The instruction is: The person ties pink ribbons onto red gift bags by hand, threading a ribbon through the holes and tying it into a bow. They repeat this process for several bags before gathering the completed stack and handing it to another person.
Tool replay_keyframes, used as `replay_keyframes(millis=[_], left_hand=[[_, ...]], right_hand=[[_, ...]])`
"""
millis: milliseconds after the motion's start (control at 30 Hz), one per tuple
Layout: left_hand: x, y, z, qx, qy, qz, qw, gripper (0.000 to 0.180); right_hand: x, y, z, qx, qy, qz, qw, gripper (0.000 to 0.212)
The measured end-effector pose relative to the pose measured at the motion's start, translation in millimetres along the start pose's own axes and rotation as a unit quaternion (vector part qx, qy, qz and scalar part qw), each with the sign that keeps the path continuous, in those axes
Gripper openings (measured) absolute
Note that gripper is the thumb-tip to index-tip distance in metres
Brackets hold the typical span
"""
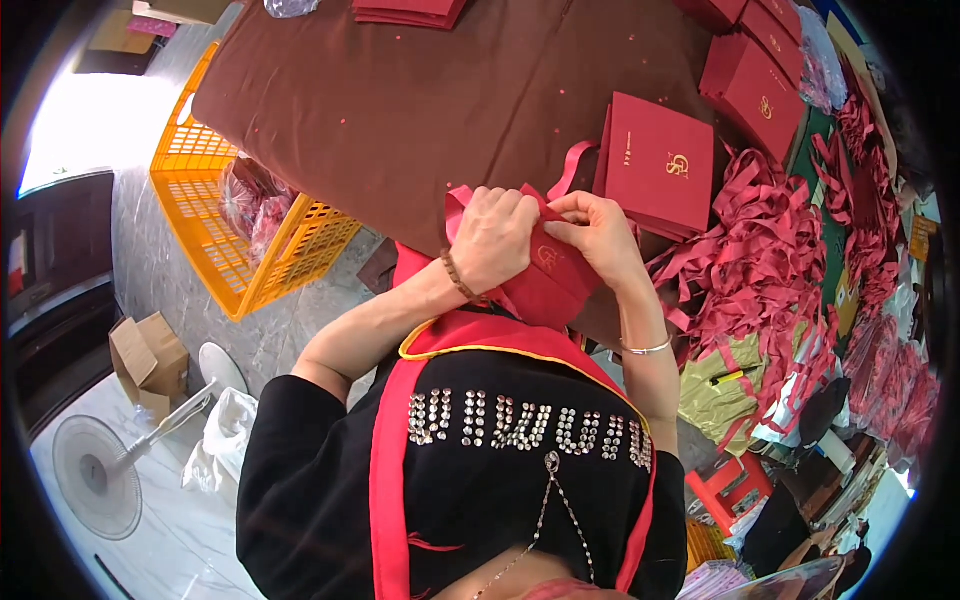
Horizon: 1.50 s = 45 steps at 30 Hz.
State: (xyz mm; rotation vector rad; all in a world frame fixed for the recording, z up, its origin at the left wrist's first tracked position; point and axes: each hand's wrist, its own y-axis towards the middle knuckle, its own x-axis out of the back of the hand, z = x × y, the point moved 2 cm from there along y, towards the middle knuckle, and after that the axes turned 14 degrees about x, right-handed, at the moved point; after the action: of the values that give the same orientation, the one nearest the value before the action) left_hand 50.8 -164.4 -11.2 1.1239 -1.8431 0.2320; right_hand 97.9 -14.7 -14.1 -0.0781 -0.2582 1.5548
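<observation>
A small red paper gift bag (553, 272) with a gold mark lies tilted in front of my body, by the table's near edge. My left hand (493, 238) is closed at its upper left, with the fingers curled in. A loop of red ribbon (458, 207) shows beside that hand. At the bag's top edge, my right hand (597, 232) pinches with thumb and forefinger. Another length of red ribbon (572, 166) curves up from near these fingers. What lies right between the right fingertips is hidden.
A stack of red bags (655, 160) stands right of my hands, with more stacks (755, 95) beyond. Loose red ribbons (745, 245) heap at the right. Brown cloth (400, 120) covers the table. A yellow crate (240, 290) and a fan (100, 475) stand at the left.
</observation>
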Motion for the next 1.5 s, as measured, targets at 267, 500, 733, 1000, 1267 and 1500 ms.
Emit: replay_keyframes(millis=[267, 500, 733, 1000, 1267, 1500], left_hand=[[3, 0, 22, 0.197, -0.198, 0.062, 0.958, 0.008], [4, 3, 20, 0.159, -0.096, 0.079, 0.979, 0.009], [-7, 5, 14, 0.116, -0.076, 0.064, 0.988, 0.007], [0, 4, -6, -0.009, 0.051, 0.023, 0.998, 0.01], [-6, 10, -6, -0.055, 0.06, 0.037, 0.996, 0.01], [14, 16, 9, -0.052, -0.091, 0.1, 0.989, 0.012]], right_hand=[[9, 2, -18, -0.016, 0.083, 0.005, 0.996, 0.023], [9, 3, -17, -0.024, 0.123, 0.017, 0.992, 0.026], [4, 2, -14, -0.018, 0.125, 0.018, 0.992, 0.023], [-1, -4, -14, 0.034, -0.027, -0.002, 0.999, 0.023], [4, 1, -7, 0.05, -0.003, 0.012, 0.999, 0.022], [-5, -4, 0, 0.124, -0.145, 0.007, 0.982, 0.024]])
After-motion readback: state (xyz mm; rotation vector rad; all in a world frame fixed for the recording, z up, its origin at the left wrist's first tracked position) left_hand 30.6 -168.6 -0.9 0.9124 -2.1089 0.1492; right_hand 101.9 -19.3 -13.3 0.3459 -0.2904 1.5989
